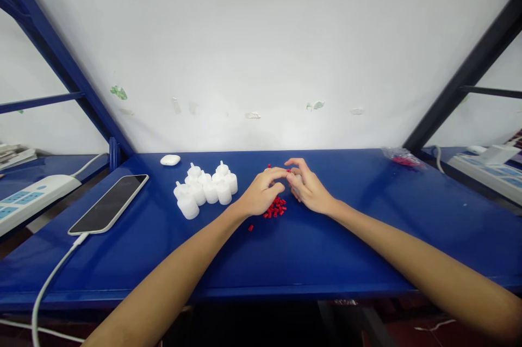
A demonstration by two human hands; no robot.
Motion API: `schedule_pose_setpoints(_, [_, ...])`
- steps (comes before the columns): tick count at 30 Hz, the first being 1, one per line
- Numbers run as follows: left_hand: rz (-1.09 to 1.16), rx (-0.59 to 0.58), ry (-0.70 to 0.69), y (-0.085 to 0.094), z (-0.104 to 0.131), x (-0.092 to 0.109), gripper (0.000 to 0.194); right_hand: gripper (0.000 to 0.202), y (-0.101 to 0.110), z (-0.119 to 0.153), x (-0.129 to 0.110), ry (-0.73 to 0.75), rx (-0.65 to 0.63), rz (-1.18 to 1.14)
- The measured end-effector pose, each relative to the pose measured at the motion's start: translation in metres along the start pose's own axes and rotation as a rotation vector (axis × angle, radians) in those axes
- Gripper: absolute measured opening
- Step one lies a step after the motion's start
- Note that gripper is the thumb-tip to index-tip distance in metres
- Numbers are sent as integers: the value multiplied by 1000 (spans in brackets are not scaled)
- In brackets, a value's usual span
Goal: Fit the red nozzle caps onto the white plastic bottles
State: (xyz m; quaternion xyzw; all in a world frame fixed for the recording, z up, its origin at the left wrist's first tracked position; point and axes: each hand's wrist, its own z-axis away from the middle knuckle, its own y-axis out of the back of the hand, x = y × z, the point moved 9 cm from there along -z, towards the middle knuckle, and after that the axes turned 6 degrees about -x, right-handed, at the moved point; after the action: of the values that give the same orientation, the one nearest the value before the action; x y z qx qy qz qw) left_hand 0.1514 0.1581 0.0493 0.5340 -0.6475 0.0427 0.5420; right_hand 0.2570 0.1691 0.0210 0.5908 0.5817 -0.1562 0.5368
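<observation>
My right hand (306, 188) is wrapped round a small white bottle (299, 179), largely hidden by the fingers. A red cap (289, 171) shows at the top of this bottle, where the fingertips of both hands meet. My left hand (265, 190) reaches to that cap with its index finger; whether it grips the cap is too small to tell. Beneath the hands lies a loose pile of small red caps (276, 208), with one stray cap (250, 228) nearer the front. To the left stands a cluster of white bottles with thin nozzles (211, 191).
A phone (109, 204) with a white cable lies on the blue table (310, 265) at the left, beside a power strip (35, 197). Behind the bottles is a white case (170, 160). A clear bag of red pieces (403, 159) rests at the back right.
</observation>
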Motion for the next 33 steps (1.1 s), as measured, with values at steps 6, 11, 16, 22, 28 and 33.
schedule_pose_setpoints(6, [49,22,3,-1,-2,-2,38,52,5,-1,-9,79,-11,224])
schedule_pose_setpoints(11, [-93,297,92,31,2,-13,36,66,13,-5,-8,37,51,367])
schedule_pose_setpoints(16, [-605,268,166,39,3,-12,38,37,21,-5,-4,-39,97,421])
schedule_pose_setpoints(22, [-725,70,258,20,0,-32,45,20,20,-4,-12,29,105,398])
schedule_pose_setpoints(28, [-723,34,321,18,4,-41,41,24,17,-9,6,-100,12,378])
schedule_pose_setpoints(33, [-723,103,208,26,5,-25,37,35,18,-5,17,-163,-11,363])
